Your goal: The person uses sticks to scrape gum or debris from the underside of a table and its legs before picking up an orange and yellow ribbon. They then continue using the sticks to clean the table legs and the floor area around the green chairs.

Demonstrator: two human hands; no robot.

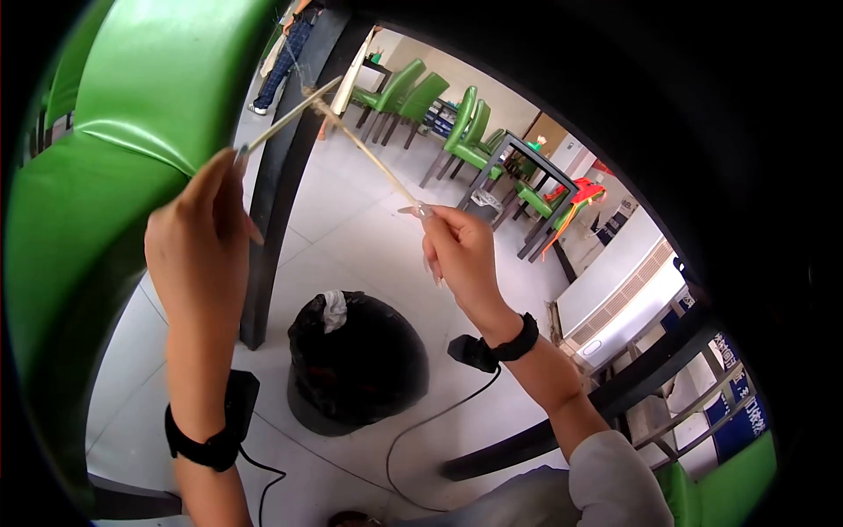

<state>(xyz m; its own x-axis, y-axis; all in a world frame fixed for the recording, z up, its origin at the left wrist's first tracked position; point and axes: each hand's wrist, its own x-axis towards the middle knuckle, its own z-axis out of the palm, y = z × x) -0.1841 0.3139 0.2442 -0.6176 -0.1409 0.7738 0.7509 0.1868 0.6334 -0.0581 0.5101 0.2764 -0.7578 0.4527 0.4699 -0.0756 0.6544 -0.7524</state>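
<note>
My left hand [200, 228] is raised at the left, its fingers pinching the lower end of a thin light wooden stick [283, 119]. Lower and to the right, my right hand [461, 255] pinches the end of a second wooden stick [373, 160] between thumb and fingertips. Near their far tips the two sticks cross, and a small tan fibrous clump [318, 99] clings around that crossing. Thin strands trail upward from it. Each wrist wears a black strap with a small dark device and a cable.
Below my hands a black-lined bin [303, 386] stands on the tiled floor. A green padded chair [132, 105] is close on the left, beside a dark table leg [263, 237]. Farther back are green chairs [399, 86], a table frame [544, 158] and a standing person [285, 61].
</note>
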